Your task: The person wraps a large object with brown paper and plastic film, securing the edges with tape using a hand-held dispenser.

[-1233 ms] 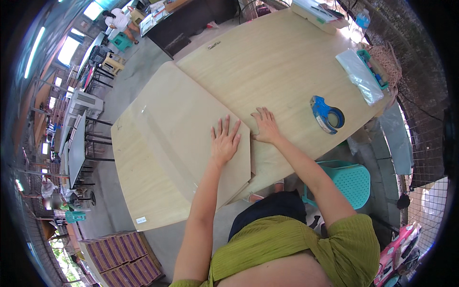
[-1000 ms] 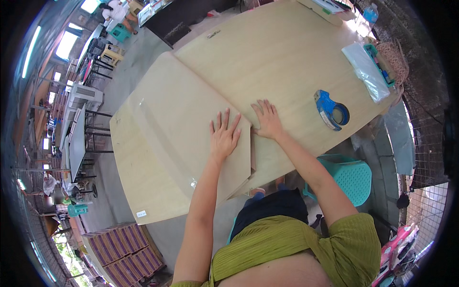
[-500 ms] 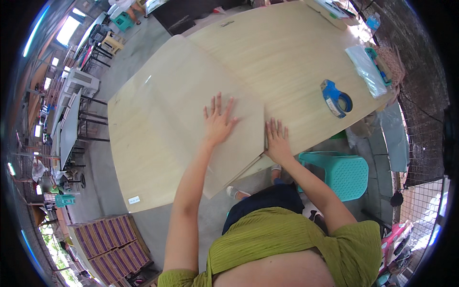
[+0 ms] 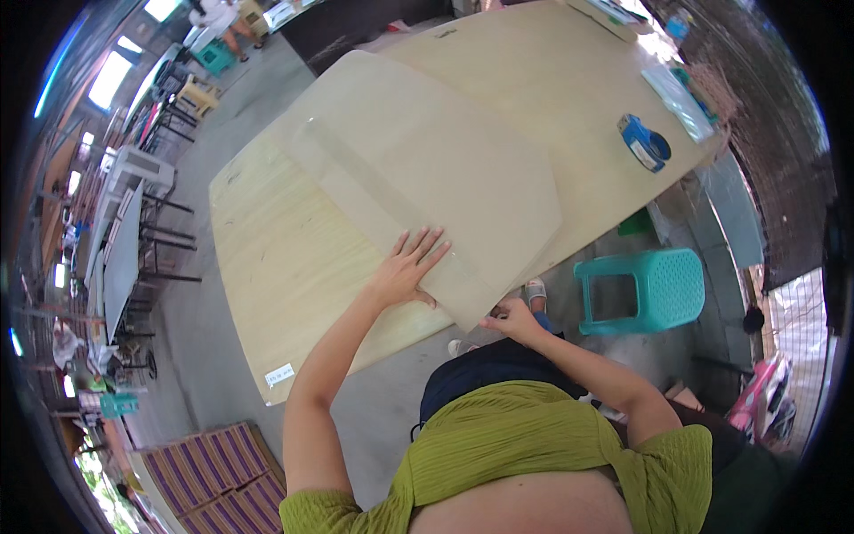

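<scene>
Brown sheet (image 4: 445, 169) farther right than before, left fingers (image 4: 427, 241) splayed, right fingers (image 4: 500, 314) pinched on its near edge

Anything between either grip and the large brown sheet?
Nothing visible. The left grip lies spread at the large brown sheet's left edge; the right grip is at its near corner. The blue tape dispenser sits clear, to the right.

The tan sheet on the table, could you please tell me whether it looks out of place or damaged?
One corner of the tan sheet juts past the near edge of the table, beside the right hand, so it looks slightly misplaced. No tear is plain to see.
</scene>
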Demonstrator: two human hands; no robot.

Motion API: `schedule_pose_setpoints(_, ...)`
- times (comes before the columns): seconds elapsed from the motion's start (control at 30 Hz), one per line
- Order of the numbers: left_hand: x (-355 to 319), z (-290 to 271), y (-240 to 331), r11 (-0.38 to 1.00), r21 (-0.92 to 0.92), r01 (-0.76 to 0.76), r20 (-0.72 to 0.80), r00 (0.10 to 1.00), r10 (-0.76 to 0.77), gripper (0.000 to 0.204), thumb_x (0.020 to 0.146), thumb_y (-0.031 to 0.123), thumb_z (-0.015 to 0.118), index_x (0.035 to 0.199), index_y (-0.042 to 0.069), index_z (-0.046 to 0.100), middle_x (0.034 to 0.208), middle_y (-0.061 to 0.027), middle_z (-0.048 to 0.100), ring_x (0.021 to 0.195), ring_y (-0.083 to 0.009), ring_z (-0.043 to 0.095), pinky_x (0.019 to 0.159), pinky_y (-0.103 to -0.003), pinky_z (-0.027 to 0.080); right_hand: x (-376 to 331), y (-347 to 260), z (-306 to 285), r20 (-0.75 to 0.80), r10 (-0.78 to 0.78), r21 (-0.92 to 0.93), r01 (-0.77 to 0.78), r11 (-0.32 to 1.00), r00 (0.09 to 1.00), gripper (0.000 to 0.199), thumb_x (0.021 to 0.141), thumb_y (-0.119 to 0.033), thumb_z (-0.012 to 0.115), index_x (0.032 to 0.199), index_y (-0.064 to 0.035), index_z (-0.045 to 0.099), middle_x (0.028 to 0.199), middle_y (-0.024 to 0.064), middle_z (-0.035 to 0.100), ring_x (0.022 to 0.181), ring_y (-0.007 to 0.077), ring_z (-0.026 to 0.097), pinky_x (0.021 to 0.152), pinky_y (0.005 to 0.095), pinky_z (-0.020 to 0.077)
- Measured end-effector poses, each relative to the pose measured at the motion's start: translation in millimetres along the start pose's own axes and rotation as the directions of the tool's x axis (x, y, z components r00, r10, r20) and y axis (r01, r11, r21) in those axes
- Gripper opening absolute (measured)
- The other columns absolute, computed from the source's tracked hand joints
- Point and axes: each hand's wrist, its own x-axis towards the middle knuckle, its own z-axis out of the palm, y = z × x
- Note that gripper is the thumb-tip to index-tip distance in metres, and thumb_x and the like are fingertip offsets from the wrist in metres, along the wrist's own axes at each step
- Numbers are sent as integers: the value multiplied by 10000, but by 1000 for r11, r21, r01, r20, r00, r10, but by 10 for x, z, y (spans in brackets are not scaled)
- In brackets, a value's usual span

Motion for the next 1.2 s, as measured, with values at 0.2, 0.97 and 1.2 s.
schedule_pose_setpoints(0.2, -79, 110, -62, 999, -31, -26, -122, 992, 22, 1171, 656, 622, 763, 1593, 200, 201, 1661, -96, 153, 1513, -343, 184, 1204, -554, 196, 294, 72, 187, -324, -192, -520, -5, 854, 926, 475, 740, -306, 805, 1121, -45, 698, 1013, 220, 700, 900, 388, 685, 759, 412, 550)
schedule_pose_setpoints(0.97, 40, 205, 103, 977, -205, 53, -291, 950, -113, 992, 666, 239, 829, 1535, 327, 359, 1639, -137, 219, 1484, -370, 258, 1178, -546, 252, 1490, 1098, -65, -466, -692, -760, 151, 632, 552, 486, 748, -291, 772, 1198, -135, 677, 1243, 141, 639, 1176, 366, 564, 965, 493, 462)
schedule_pose_setpoints(1.2, -7, 239, 100, 975, -166, 148, -309, 931, -194, 1014, 575, 231, 859, 1493, 327, 440, 1628, -120, 255, 1474, -438, 233, 1165, -559, 270, 1700, 959, 5, -457, -641, -683, 218, 697, 617, 454, 759, -274, 761, 1179, -128, 672, 1189, 148, 648, 1122, 370, 585, 938, 480, 475)
